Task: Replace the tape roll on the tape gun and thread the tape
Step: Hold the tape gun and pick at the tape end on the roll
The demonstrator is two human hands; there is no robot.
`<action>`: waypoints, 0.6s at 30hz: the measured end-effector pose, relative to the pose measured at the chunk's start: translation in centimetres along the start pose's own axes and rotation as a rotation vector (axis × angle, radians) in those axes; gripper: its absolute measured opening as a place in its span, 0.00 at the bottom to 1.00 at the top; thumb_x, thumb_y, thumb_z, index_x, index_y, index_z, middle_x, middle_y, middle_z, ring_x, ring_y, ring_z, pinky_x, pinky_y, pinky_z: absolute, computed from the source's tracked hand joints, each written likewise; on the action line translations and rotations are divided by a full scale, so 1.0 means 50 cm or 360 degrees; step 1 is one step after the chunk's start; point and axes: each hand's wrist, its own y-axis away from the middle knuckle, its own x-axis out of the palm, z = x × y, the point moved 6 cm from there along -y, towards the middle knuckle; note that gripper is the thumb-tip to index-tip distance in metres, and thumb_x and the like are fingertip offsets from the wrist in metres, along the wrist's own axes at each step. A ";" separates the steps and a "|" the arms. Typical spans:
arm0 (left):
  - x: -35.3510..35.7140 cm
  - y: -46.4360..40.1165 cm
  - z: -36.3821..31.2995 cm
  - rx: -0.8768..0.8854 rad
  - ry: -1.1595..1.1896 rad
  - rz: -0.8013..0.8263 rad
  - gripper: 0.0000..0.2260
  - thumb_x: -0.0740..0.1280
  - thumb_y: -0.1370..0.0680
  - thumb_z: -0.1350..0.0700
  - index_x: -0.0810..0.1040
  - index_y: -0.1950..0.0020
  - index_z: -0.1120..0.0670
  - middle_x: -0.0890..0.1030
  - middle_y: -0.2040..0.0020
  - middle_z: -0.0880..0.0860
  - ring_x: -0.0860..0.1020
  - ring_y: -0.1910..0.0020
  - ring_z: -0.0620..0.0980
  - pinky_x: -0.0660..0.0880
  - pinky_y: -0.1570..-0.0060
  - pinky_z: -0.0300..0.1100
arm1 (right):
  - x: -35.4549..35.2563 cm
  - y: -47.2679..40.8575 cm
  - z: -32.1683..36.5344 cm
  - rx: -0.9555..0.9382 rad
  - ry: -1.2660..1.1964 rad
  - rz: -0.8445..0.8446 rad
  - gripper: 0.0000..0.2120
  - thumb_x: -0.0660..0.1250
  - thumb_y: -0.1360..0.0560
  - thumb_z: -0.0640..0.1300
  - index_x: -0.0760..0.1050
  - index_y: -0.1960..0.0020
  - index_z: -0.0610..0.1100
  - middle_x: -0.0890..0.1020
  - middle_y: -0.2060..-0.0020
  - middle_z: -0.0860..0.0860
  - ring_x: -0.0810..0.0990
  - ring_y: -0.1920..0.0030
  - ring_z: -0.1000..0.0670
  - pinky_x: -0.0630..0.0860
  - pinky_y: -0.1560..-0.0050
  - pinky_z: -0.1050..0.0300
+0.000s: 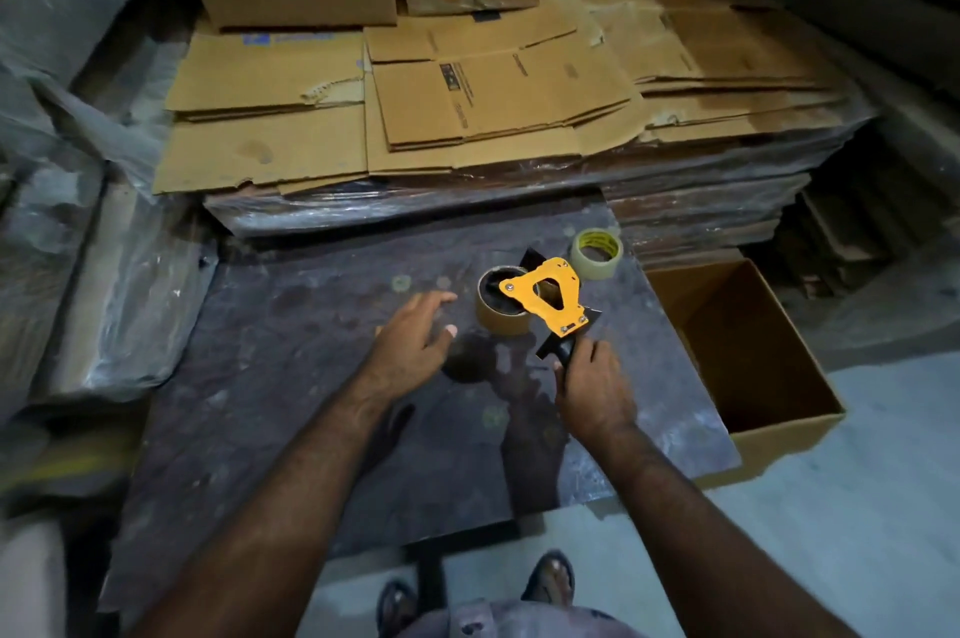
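Right hand (592, 385) clamped on the black handle of a yellow tape gun (545, 297) at frame centre, brown roll (501, 312) mounted on it, left hand (410, 336) spread open just left of it, clear tape roll (597, 248) on the dark surface (291, 377) behind, open cardboard box (748, 357) at right.

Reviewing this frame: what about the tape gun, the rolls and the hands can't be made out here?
All in the head view:
- Tape gun handle: wrapped by the right hand.
- Brown roll on the gun: how much tape remains, partly hidden by the yellow frame.
- Spare clear roll: core print too small to read.
- Left hand: open, blurred; contact with the table unclear.
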 end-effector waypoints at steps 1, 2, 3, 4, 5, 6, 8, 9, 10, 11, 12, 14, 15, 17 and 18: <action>0.019 0.002 0.004 -0.0043 0.0021 0.0048 0.24 0.60 0.23 0.47 0.73 0.29 0.55 0.76 0.32 0.56 0.75 0.32 0.56 0.72 0.32 0.58 | 0.008 0.002 -0.005 0.0011 0.0024 -0.0001 0.20 0.62 0.20 0.54 0.69 0.36 0.41 0.76 0.43 0.40 0.76 0.44 0.39 0.76 0.48 0.44; 0.036 0.004 0.005 -0.0066 0.0034 0.0088 0.22 0.62 0.22 0.50 0.72 0.28 0.55 0.75 0.31 0.56 0.74 0.31 0.56 0.71 0.31 0.56 | 0.015 0.003 -0.010 0.0025 0.0034 0.0003 0.21 0.62 0.20 0.54 0.68 0.35 0.41 0.76 0.43 0.40 0.76 0.44 0.39 0.76 0.49 0.44; 0.051 0.004 0.006 -0.0065 0.0042 0.0107 0.21 0.63 0.20 0.52 0.72 0.28 0.55 0.75 0.30 0.56 0.73 0.31 0.55 0.71 0.31 0.55 | 0.020 0.004 -0.015 0.0025 0.0035 0.0010 0.21 0.62 0.20 0.55 0.68 0.35 0.41 0.76 0.43 0.41 0.76 0.44 0.40 0.77 0.49 0.43; 0.064 0.002 0.009 -0.0063 0.0057 0.0111 0.20 0.64 0.20 0.54 0.71 0.28 0.56 0.75 0.30 0.56 0.73 0.31 0.55 0.71 0.31 0.54 | 0.025 0.005 -0.018 0.0004 0.0031 0.0020 0.22 0.62 0.21 0.55 0.68 0.35 0.41 0.76 0.43 0.41 0.76 0.44 0.40 0.77 0.49 0.43; 0.074 0.001 0.009 -0.0061 0.0084 0.0102 0.19 0.65 0.19 0.56 0.72 0.29 0.56 0.75 0.30 0.56 0.74 0.31 0.54 0.71 0.31 0.52 | 0.028 0.004 -0.021 -0.0031 0.0020 0.0019 0.21 0.61 0.21 0.56 0.68 0.35 0.42 0.76 0.44 0.41 0.76 0.45 0.40 0.77 0.48 0.42; 0.080 -0.001 0.010 -0.0075 0.0128 0.0093 0.18 0.65 0.19 0.57 0.72 0.29 0.57 0.75 0.31 0.56 0.74 0.32 0.54 0.71 0.31 0.51 | 0.037 0.002 -0.027 -0.0067 -0.0030 0.0037 0.21 0.60 0.21 0.56 0.69 0.36 0.42 0.76 0.44 0.41 0.76 0.45 0.40 0.77 0.48 0.42; 0.087 -0.004 0.017 -0.0160 0.0284 0.0050 0.16 0.67 0.19 0.56 0.74 0.32 0.54 0.76 0.32 0.54 0.74 0.32 0.52 0.71 0.32 0.49 | 0.048 -0.005 -0.034 -0.0140 -0.0324 0.0133 0.21 0.59 0.21 0.57 0.71 0.38 0.41 0.78 0.46 0.41 0.76 0.46 0.41 0.76 0.49 0.44; 0.086 -0.005 0.024 -0.0232 0.0391 0.0004 0.15 0.68 0.21 0.52 0.74 0.34 0.50 0.77 0.33 0.53 0.74 0.32 0.51 0.72 0.32 0.50 | 0.051 -0.010 -0.037 -0.0137 -0.0560 0.0205 0.19 0.60 0.22 0.56 0.73 0.40 0.42 0.80 0.47 0.43 0.77 0.47 0.42 0.75 0.50 0.48; 0.082 -0.006 0.030 -0.0318 0.0492 -0.0057 0.17 0.68 0.23 0.46 0.74 0.35 0.46 0.77 0.33 0.51 0.75 0.33 0.50 0.72 0.32 0.49 | 0.054 -0.014 -0.042 -0.0056 -0.0830 0.0297 0.16 0.63 0.23 0.54 0.76 0.43 0.44 0.81 0.51 0.45 0.78 0.51 0.44 0.73 0.53 0.51; 0.078 -0.007 0.039 -0.0394 0.0580 -0.0122 0.19 0.68 0.26 0.41 0.74 0.36 0.43 0.78 0.33 0.49 0.75 0.33 0.49 0.73 0.32 0.49 | 0.057 -0.016 -0.044 0.0091 -0.1133 0.0411 0.11 0.64 0.24 0.51 0.78 0.47 0.46 0.82 0.57 0.47 0.78 0.56 0.45 0.71 0.56 0.53; 0.075 -0.010 0.046 -0.0448 0.0667 -0.0175 0.21 0.68 0.28 0.38 0.74 0.37 0.41 0.78 0.33 0.48 0.75 0.33 0.48 0.73 0.33 0.48 | 0.062 -0.015 -0.044 0.0289 -0.1417 0.0534 0.09 0.64 0.25 0.50 0.80 0.51 0.47 0.81 0.62 0.47 0.78 0.62 0.45 0.71 0.59 0.53; 0.073 -0.015 0.054 -0.0498 0.0774 -0.0220 0.20 0.69 0.27 0.39 0.74 0.37 0.42 0.77 0.33 0.47 0.75 0.33 0.48 0.73 0.35 0.45 | 0.079 0.003 -0.034 0.0679 -0.1816 0.0860 0.14 0.61 0.25 0.50 0.80 0.54 0.42 0.80 0.67 0.44 0.75 0.70 0.45 0.72 0.65 0.50; 0.075 -0.017 0.056 -0.0510 0.0786 -0.0223 0.19 0.69 0.26 0.41 0.73 0.36 0.42 0.77 0.33 0.47 0.75 0.33 0.49 0.73 0.37 0.44 | 0.086 0.016 -0.023 0.0800 -0.1968 0.1046 0.17 0.57 0.23 0.51 0.79 0.54 0.40 0.78 0.68 0.43 0.73 0.72 0.46 0.72 0.68 0.52; 0.083 -0.018 0.067 -0.0575 0.0806 -0.0235 0.19 0.70 0.26 0.42 0.73 0.36 0.42 0.76 0.33 0.47 0.75 0.33 0.49 0.73 0.37 0.46 | 0.099 0.033 -0.004 0.0923 -0.2225 0.1335 0.21 0.51 0.20 0.51 0.78 0.53 0.39 0.76 0.69 0.45 0.72 0.76 0.49 0.70 0.73 0.58; 0.093 -0.015 0.078 -0.0620 0.0828 -0.0239 0.21 0.71 0.27 0.41 0.73 0.36 0.42 0.75 0.32 0.47 0.75 0.33 0.49 0.74 0.37 0.47 | 0.109 0.038 -0.002 0.0967 -0.2307 0.1405 0.22 0.50 0.20 0.51 0.78 0.53 0.39 0.75 0.70 0.46 0.71 0.76 0.50 0.69 0.75 0.60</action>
